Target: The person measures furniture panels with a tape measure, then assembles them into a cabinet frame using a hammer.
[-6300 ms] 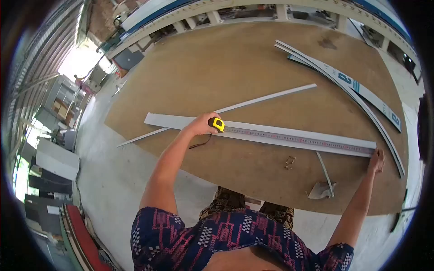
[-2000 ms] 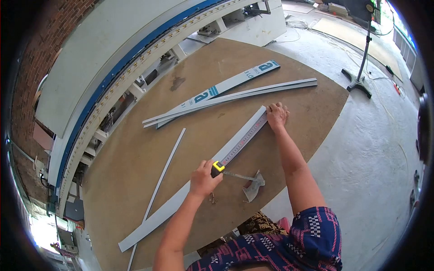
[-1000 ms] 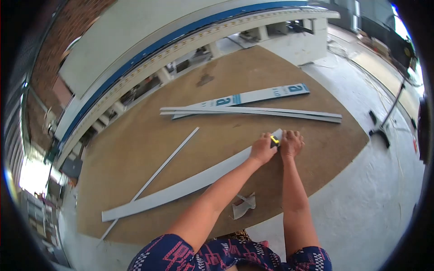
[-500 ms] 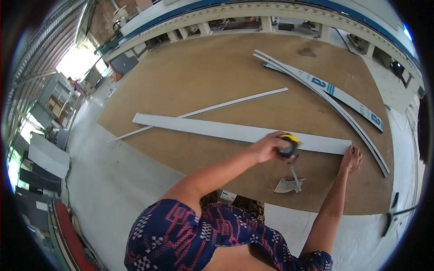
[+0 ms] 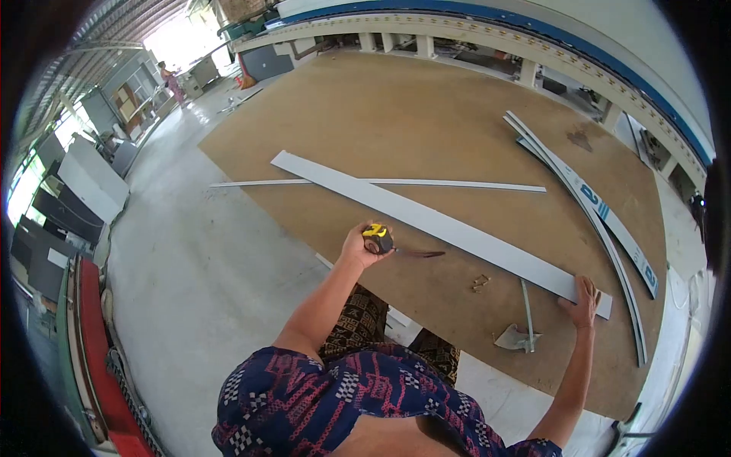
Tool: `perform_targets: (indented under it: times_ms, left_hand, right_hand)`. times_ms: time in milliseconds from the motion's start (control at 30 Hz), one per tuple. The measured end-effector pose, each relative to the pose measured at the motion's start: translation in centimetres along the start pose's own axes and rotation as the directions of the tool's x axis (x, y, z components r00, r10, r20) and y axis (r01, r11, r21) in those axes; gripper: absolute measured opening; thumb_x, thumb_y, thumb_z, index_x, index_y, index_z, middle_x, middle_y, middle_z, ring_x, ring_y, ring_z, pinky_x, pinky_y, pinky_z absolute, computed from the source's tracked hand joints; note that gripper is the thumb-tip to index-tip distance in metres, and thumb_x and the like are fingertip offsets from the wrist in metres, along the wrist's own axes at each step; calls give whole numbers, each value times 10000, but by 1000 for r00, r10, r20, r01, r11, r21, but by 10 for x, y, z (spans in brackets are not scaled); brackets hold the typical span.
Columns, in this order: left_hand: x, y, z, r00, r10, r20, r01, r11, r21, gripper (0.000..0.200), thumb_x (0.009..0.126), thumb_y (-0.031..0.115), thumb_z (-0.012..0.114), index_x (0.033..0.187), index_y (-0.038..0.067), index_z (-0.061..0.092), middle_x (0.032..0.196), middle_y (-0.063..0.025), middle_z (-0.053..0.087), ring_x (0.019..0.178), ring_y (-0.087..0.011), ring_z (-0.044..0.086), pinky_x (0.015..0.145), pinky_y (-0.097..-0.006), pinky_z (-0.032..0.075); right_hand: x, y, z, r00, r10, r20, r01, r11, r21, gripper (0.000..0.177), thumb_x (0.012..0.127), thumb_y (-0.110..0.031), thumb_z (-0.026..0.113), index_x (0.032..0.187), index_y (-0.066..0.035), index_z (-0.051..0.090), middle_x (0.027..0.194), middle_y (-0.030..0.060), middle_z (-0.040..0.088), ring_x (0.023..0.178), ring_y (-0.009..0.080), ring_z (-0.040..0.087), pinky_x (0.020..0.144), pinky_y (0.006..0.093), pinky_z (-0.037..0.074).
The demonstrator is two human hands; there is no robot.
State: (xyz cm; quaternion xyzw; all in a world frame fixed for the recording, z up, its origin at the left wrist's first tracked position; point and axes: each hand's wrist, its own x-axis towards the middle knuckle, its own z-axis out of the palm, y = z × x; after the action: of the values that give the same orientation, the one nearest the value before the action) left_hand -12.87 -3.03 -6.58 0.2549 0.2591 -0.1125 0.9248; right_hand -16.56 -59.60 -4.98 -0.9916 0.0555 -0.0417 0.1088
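Observation:
My left hand [image 5: 361, 247] is closed around a yellow-and-black tape measure [image 5: 378, 238], held out near the table's front edge. A dark strap [image 5: 421, 253] trails to the right from it. My right hand [image 5: 582, 304] grips the long white strip [image 5: 426, 221] close to its right end, fingers over its face. That strip lies diagonally over a thin narrow strip [image 5: 464, 184]. Left of my right hand, a slim pale piece [image 5: 526, 308] rests partly on a crumpled scrap [image 5: 512, 337]. Small brass-coloured pieces [image 5: 480, 283] lie in front of the white strip.
Curved strips with blue lettering [image 5: 598, 206] lie at the right of the brown table [image 5: 381, 107]. A long machine with a blue band [image 5: 487, 19] runs behind it. Sheets and a red panel [image 5: 97, 335] stand at far left. Another person [image 5: 172, 84] is in the background.
My left hand has moved left with the tape measure, away from the white strip. The white strip now slants more steeply, and my right hand has shifted from its end onto its face.

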Motion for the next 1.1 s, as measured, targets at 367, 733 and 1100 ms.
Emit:
perform_targets:
  times_ms: [367, 733, 1100]
  left_hand:
    - [34, 14, 4, 1000, 26, -9, -26, 1000, 14, 377, 849, 328, 500, 1089, 37, 479, 972, -164, 578, 879, -302, 577, 801, -509, 425]
    - [72, 24, 44, 985, 60, -164, 36, 849, 527, 394, 819, 453, 553, 1017, 114, 511, 869, -106, 611, 697, -251, 618, 608, -482, 501]
    - [101, 30, 70, 953, 210, -217, -2, 723, 691, 566, 729, 552, 612, 1084, 121, 522, 886, -122, 599, 641, -257, 605, 569, -519, 484]
  right_hand:
    - [12, 14, 0, 966, -246, 82, 252, 965, -73, 684, 602, -298, 731, 1218, -121, 492, 1225, 132, 465, 1144, 298, 416, 979, 437, 274]
    - [6, 18, -16, 986, -150, 68, 129, 960, 248, 394, 717, -390, 666, 880, -31, 665, 750, 134, 642, 681, 183, 606, 642, 325, 464]
    - [16, 2, -10, 982, -5, -188, 0, 1000, -27, 380, 715, -410, 648, 893, -78, 605, 887, 126, 604, 941, 287, 532, 975, 485, 256]
